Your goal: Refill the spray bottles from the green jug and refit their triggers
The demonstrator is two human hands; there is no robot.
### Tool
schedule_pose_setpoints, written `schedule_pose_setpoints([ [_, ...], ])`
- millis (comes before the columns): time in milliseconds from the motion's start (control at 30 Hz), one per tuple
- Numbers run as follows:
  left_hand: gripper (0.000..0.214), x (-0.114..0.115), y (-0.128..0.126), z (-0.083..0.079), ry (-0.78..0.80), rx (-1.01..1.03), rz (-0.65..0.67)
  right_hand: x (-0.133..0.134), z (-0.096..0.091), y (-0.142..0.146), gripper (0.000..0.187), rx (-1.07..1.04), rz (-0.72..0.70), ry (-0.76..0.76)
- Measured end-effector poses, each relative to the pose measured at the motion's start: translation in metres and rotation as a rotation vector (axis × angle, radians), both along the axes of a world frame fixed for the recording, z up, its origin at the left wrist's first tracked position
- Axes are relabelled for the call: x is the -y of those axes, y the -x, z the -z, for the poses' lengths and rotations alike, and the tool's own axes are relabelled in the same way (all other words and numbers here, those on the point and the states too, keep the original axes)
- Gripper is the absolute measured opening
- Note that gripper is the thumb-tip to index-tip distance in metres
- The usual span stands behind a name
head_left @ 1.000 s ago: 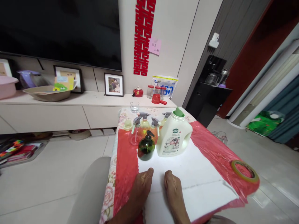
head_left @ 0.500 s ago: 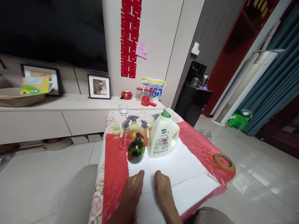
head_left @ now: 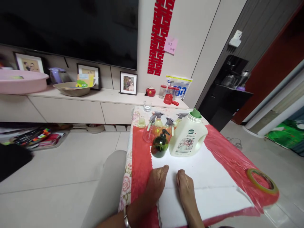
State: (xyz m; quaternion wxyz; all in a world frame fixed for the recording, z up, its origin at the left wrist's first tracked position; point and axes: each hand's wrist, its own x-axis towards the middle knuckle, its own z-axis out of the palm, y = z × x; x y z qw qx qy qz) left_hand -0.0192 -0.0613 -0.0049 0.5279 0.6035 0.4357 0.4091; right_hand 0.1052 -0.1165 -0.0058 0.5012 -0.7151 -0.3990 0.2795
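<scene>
My left hand [head_left: 154,186] and my right hand [head_left: 186,190] lie palm down, side by side, on a white sheet [head_left: 209,171] that covers the near part of a small table. Both hold nothing, and the fingers point forward and rest flat. Just beyond my left hand stands a dark green pump bottle [head_left: 160,148]. Beside it is a large white detergent jug [head_left: 188,139] with a green cap. Several clear spray bottles [head_left: 149,133] stand behind these two.
A red plastic cover [head_left: 140,152] lies under the white sheet, with a tape roll [head_left: 261,180] at its right corner. A glass [head_left: 147,106] stands at the table's far end. Behind are a low cabinet [head_left: 71,104], a pink basin [head_left: 21,82] and picture frames.
Only the view has swung, first right and then back left. Both hands stay flat on the white sheet, and the bottles have not moved.
</scene>
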Motion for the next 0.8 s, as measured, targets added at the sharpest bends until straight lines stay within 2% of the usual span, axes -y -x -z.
schedule_pose_setpoints([
  [133,0.051,-0.002,0.008,-0.018,-0.038,0.019,-0.017,0.0,0.006,-0.003,0.065,-0.004,-0.007,0.012],
  [233,0.03,-0.012,0.021,-0.033,-0.231,0.015,-0.146,0.001,0.007,-0.005,0.065,-0.022,-0.031,0.018],
  [300,0.05,-0.025,0.028,-0.04,-0.34,-0.041,-0.263,0.001,0.007,-0.005,0.065,-0.03,-0.046,0.014],
  [367,0.073,-0.041,0.028,-0.044,-0.386,-0.113,-0.302,0.002,0.005,-0.004,0.065,-0.03,-0.05,0.014],
  [467,0.097,-0.062,0.014,-0.046,-0.372,-0.25,-0.273,0.002,0.002,-0.002,0.066,-0.029,-0.031,0.015],
  [533,0.103,-0.07,0.001,-0.045,-0.332,-0.326,-0.27,0.002,0.0,-0.001,0.066,-0.018,-0.017,0.001],
  [667,0.097,-0.079,-0.018,-0.039,-0.291,-0.385,-0.28,0.001,0.001,0.0,0.066,0.006,-0.014,-0.025],
  [800,0.082,-0.079,-0.02,-0.034,-0.305,-0.314,-0.299,0.001,0.007,0.001,0.066,-0.029,-0.002,-0.022],
])
